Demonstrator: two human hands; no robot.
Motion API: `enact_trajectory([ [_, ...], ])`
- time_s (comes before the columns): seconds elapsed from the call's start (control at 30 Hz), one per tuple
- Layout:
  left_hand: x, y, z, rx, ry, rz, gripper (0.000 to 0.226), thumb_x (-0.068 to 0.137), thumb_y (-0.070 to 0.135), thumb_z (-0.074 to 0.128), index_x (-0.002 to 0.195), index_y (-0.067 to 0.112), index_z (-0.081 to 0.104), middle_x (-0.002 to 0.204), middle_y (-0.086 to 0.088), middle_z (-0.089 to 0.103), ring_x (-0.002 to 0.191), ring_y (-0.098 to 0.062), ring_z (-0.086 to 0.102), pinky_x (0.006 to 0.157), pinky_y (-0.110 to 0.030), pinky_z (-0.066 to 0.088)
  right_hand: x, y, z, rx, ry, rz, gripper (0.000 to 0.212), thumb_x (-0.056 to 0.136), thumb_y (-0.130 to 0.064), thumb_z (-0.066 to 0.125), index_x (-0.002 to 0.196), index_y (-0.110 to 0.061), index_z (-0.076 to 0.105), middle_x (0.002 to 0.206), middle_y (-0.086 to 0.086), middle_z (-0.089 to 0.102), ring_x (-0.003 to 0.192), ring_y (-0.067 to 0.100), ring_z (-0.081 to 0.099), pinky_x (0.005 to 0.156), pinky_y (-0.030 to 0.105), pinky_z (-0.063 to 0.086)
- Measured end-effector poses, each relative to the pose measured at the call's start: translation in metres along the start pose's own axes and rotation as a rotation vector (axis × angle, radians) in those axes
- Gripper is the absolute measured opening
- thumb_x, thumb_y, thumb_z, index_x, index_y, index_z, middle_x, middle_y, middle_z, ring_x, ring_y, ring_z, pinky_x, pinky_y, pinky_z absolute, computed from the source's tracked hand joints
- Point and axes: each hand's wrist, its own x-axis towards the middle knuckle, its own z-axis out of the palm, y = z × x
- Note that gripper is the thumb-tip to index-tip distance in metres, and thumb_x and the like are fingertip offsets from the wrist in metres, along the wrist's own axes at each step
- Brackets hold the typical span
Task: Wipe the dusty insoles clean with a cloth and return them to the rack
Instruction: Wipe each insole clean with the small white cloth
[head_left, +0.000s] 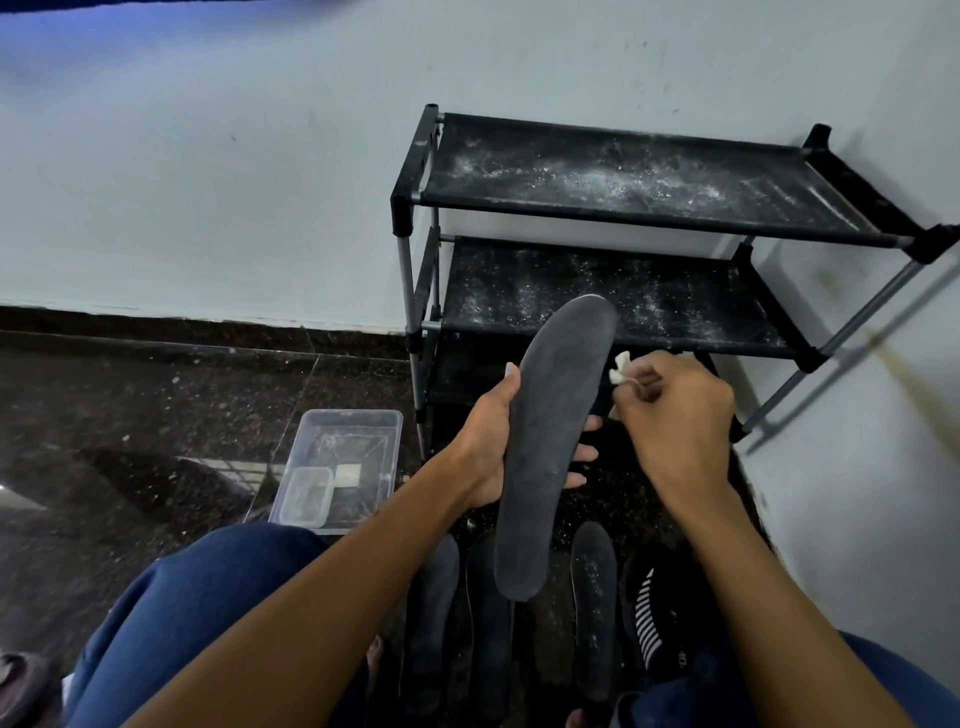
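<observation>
Dim, cool indoor light; wide-angle bending at edges, soft focus.

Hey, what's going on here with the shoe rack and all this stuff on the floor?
A person sits on the floor cleaning insoles. The left hand holds up a dark insole, while the right hand pinches a small white cloth at its edge. More insoles lie on the floor below. The rack shelves are dusty and hold none yet.
</observation>
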Motion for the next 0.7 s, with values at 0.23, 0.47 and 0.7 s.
enact_trajectory([
  [0.23,-0.001,-0.003,0.002,-0.004,-0.044,-0.055,0.078,0.093,0.065,0.02,0.126,0.004,0.056,0.107,-0.018,0.067,0.08,-0.03,0.067,0.077,-0.05,0.054,-0.007,-0.006,0.009,0.152,-0.136,-0.057,0.014,0.076,-0.005,0.067,0.085,-0.015,0.071,0.08,-0.004,0.064,0.066,0.005,0.061,0.067,0.025,0.054],
  [0.47,-0.001,-0.005,0.002,0.015,-0.103,-0.094,0.078,0.093,0.066,0.018,0.122,0.006,0.059,0.11,-0.019,0.066,0.08,-0.029,0.066,0.073,-0.045,0.056,-0.006,-0.006,0.006,0.254,-0.024,-0.033,0.016,0.076,-0.005,0.068,0.086,-0.015,0.072,0.081,-0.003,0.067,0.067,0.002,0.062,0.065,0.009,0.048],
  [0.7,-0.005,-0.005,0.004,0.086,-0.125,-0.137,0.074,0.094,0.063,0.021,0.119,0.006,0.059,0.1,-0.018,0.068,0.078,-0.029,0.066,0.073,-0.046,0.055,-0.006,-0.009,0.009,0.265,-0.023,-0.035,0.013,0.077,-0.006,0.067,0.085,-0.016,0.072,0.079,-0.006,0.066,0.066,0.001,0.061,0.066,0.012,0.049],
])
